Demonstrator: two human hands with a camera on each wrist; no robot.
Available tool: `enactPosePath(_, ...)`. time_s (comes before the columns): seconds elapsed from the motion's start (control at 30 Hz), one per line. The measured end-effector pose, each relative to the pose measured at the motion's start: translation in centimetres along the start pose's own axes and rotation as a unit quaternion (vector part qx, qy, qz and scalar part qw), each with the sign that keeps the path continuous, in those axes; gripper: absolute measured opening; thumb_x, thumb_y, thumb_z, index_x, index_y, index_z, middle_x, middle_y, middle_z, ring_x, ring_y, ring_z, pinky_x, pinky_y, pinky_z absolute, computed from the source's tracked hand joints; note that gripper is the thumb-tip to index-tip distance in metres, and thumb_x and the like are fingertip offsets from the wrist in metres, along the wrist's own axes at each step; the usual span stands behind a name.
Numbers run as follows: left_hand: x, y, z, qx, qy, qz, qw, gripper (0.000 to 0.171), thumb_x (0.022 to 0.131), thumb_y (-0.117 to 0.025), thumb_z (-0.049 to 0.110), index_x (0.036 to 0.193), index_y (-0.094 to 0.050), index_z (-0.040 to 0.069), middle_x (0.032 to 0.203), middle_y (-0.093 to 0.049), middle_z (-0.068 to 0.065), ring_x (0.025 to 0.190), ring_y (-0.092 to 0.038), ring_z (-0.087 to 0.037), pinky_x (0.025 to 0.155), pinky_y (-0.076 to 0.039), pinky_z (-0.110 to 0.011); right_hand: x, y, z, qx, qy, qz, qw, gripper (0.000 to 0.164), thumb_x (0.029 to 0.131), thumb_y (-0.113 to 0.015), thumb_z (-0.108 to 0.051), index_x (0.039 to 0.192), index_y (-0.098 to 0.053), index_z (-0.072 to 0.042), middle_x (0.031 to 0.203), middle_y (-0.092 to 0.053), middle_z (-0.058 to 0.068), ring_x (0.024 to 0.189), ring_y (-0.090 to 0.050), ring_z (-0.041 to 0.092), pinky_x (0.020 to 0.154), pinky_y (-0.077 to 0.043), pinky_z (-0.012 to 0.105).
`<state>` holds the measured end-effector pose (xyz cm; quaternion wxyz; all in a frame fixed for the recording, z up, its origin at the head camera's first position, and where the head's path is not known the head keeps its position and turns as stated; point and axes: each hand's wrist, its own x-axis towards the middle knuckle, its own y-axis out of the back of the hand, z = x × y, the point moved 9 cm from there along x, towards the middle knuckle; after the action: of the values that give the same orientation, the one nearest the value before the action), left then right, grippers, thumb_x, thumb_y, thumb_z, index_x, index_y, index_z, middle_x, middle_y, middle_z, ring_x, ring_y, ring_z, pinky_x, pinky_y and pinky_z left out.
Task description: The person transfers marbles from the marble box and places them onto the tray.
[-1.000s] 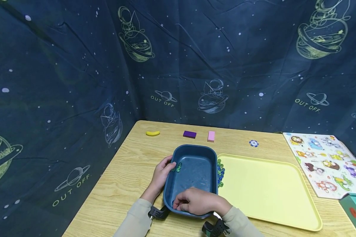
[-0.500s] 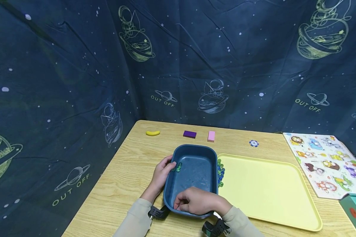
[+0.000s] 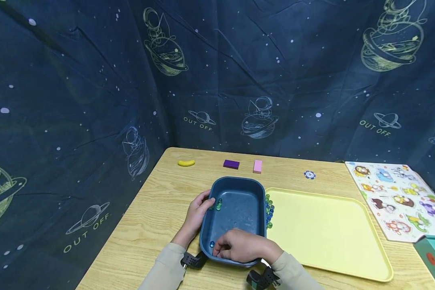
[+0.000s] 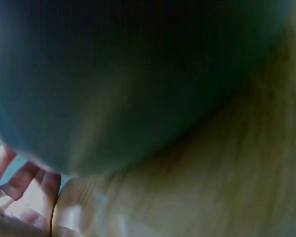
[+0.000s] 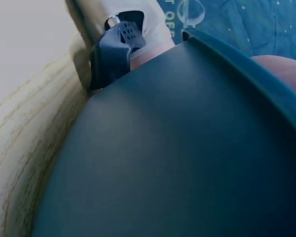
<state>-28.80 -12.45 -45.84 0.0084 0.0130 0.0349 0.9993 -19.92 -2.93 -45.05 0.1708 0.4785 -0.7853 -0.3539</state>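
Note:
A dark blue plastic bin point(image 3: 235, 219) sits in the middle of the table. My left hand point(image 3: 195, 215) grips its left side, thumb over the rim. My right hand point(image 3: 239, 245) reaches inside at the near end, fingers bent down toward the floor of the bin; I cannot tell whether they hold something. Just left of those fingertips lies a blue marble point(image 3: 212, 244). A few green marbles point(image 3: 219, 204) are by the left wall, near my left thumb. The bin's outer wall point(image 5: 153, 148) fills most of the right wrist view and hides the right fingers there.
Against the bin's right side stands a yellow tray point(image 3: 326, 233), with several green and blue marbles point(image 3: 270, 211) along its left edge. Behind are a toy banana point(image 3: 186, 163), a purple block point(image 3: 231, 164), a pink block point(image 3: 257, 166) and a poker chip point(image 3: 309, 175). An animal puzzle board point(image 3: 400, 201) lies right.
A blue marble now shows beside my right fingertips, where the fingers were before; they have shifted slightly to the right. My left hand and the bin stay in place.

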Motion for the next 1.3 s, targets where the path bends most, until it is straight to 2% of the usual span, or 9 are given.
enactPosePath(0.17, 0.0, 0.0, -0.1, -0.004, -0.001, -0.004, 1.0, 0.038, 0.09, -0.052, 0.014, 0.125, -0.05, -0.001, 0.121, -0.053, -0.021, 0.095, -0.051, -0.014, 0.083, -0.041, -0.028, 0.0, 0.2, -0.3, 0.035, 0.022, -0.001, 0.999, 0.013, 0.091, -0.053, -0.016, 0.092, -0.065, -0.016, 0.079, -0.062, -0.016, 0.071, -0.055, -0.006, 0.065, -0.044, 0.014)
enactPosePath(0.27, 0.0, 0.0, -0.1, -0.003, -0.001, -0.007, 1.0, 0.038, 0.09, -0.052, 0.014, 0.126, -0.05, 0.0, 0.121, -0.053, -0.02, 0.095, -0.051, -0.014, 0.084, -0.041, -0.029, 0.0, 0.9, -0.2, 0.051, 0.02, 0.026, 0.998, 0.014, 0.092, -0.052, -0.019, 0.091, -0.066, -0.016, 0.081, -0.063, -0.014, 0.073, -0.055, -0.005, 0.067, -0.044, 0.015)
enactPosePath(0.4, 0.1, -0.1, -0.1, -0.004, 0.0, -0.008, 1.0, 0.038, 0.09, -0.052, 0.014, 0.125, -0.051, 0.0, 0.121, -0.053, -0.02, 0.095, -0.051, -0.015, 0.086, -0.04, -0.033, -0.2, 2.6, 0.3, 0.044, -0.01, 0.084, 0.995, 0.021, 0.095, -0.047, -0.022, 0.086, -0.065, -0.018, 0.081, -0.062, -0.012, 0.074, -0.051, -0.002, 0.068, -0.042, 0.017)
enactPosePath(0.57, 0.2, -0.1, -0.1, 0.004, 0.0, -0.006, 1.0, 0.037, 0.09, -0.052, 0.013, 0.124, -0.051, 0.0, 0.119, -0.054, -0.02, 0.093, -0.052, -0.015, 0.088, -0.04, -0.038, -1.0, 4.3, 1.1, 0.072, -0.055, 0.12, 0.989, 0.025, 0.097, -0.041, -0.028, 0.083, -0.06, -0.017, 0.065, -0.051, -0.006, 0.053, -0.049, 0.005, 0.053, -0.041, 0.021)
enactPosePath(0.63, 0.2, 0.0, -0.1, 0.006, 0.002, -0.005, 1.0, 0.037, 0.09, -0.052, 0.013, 0.125, -0.051, 0.0, 0.119, -0.054, -0.02, 0.092, -0.052, -0.015, 0.087, -0.04, -0.04, -1.4, 4.9, 1.4, 0.094, -0.067, 0.132, 0.985, 0.025, 0.095, -0.044, -0.032, 0.084, -0.059, -0.016, 0.061, -0.047, -0.005, 0.048, -0.048, 0.007, 0.048, -0.041, 0.023)
enactPosePath(0.77, 0.1, 0.1, -0.2, 0.005, 0.004, -0.003, 1.0, 0.037, 0.09, -0.052, 0.013, 0.125, -0.051, 0.001, 0.119, -0.054, -0.02, 0.092, -0.052, -0.016, 0.087, -0.041, -0.04, -2.2, 6.4, 1.7, 0.117, -0.071, 0.167, 0.976, 0.021, 0.09, -0.053, -0.037, 0.085, -0.058, -0.017, 0.06, -0.046, -0.005, 0.049, -0.048, 0.009, 0.047, -0.044, 0.026)
enactPosePath(0.93, 0.0, 0.2, -0.3, 0.001, 0.006, 0.0, 1.0, 0.036, 0.09, -0.053, 0.013, 0.124, -0.052, 0.001, 0.119, -0.054, -0.019, 0.092, -0.051, -0.015, 0.085, -0.041, -0.037, -3.2, 8.3, 2.5, 0.116, -0.071, 0.207, 0.969, 0.014, 0.087, -0.058, -0.036, 0.084, -0.06, -0.022, 0.063, -0.05, -0.006, 0.051, -0.048, 0.009, 0.048, -0.044, 0.026)
enactPosePath(1.17, 0.0, 0.2, -0.3, 0.001, 0.002, -0.003, 1.0, 0.037, 0.09, -0.053, 0.014, 0.124, -0.052, 0.001, 0.119, -0.054, -0.019, 0.093, -0.051, -0.014, 0.085, -0.04, -0.032, -4.5, 9.7, 4.5, 0.114, -0.101, 0.228, 0.962, 0.012, 0.089, -0.056, -0.028, 0.091, -0.062, -0.018, 0.075, -0.059, 0.006, 0.059, -0.05, 0.013, 0.052, -0.046, 0.028)
enactPosePath(1.3, 0.0, 0.2, -0.2, 0.001, 0.0, -0.003, 1.0, 0.037, 0.09, -0.053, 0.013, 0.125, -0.051, 0.001, 0.12, -0.053, -0.019, 0.093, -0.051, -0.015, 0.086, -0.04, -0.033, -4.6, 9.8, 4.7, 0.115, -0.103, 0.223, 0.962, 0.009, 0.09, -0.056, -0.028, 0.093, -0.062, -0.022, 0.08, -0.06, 0.009, 0.061, -0.051, 0.014, 0.053, -0.047, 0.029)
